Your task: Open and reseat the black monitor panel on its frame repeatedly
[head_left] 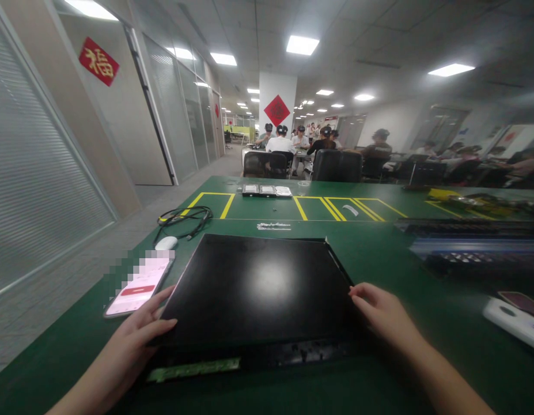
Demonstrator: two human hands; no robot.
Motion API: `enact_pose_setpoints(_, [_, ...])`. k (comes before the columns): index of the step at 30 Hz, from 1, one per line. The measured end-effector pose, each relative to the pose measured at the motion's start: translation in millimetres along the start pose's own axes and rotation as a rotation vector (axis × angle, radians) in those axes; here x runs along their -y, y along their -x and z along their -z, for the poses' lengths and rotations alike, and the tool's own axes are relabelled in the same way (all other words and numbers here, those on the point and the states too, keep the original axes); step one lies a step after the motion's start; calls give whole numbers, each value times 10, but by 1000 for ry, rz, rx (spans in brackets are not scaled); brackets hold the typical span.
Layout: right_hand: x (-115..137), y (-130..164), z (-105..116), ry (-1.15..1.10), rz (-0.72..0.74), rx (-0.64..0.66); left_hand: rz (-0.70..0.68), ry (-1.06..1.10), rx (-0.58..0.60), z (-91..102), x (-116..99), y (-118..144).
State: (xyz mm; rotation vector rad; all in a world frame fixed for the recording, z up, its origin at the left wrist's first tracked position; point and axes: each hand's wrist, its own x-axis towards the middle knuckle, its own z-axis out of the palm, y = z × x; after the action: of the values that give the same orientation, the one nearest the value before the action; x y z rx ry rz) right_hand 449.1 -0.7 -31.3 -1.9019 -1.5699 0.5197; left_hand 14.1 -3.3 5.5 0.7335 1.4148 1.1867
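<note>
A wide black flat panel (258, 276) with a soft light reflection lies before me, tilted so that its top face shows. My left hand (135, 331) grips its left edge, thumb on top and fingers around the side. At the right edge, my right hand (374, 305) holds on with thumb and forefinger pinched together; the other fingers are partly hidden. Below the panel's near edge a dark strip shows, with a green circuit board strip (195, 369) at its left. I cannot tell whether these belong to the panel or lie beneath it.
On the green table (370, 369), a phone (139, 291), a white mouse (166, 243) and a black cable (184, 219) are at left. Hard drives (258, 190) sit at the back. Blurred dark parts (478, 253) and a white device (512, 323) are at right. People sit beyond.
</note>
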Motion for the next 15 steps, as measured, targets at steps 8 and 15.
enact_pose_setpoints(8, [330,145,99,-80,13,-90,22,11,-1,14,7,-22])
enact_pose_setpoints(15, [559,959,446,-609,255,350,35,29,30,38,21,-41])
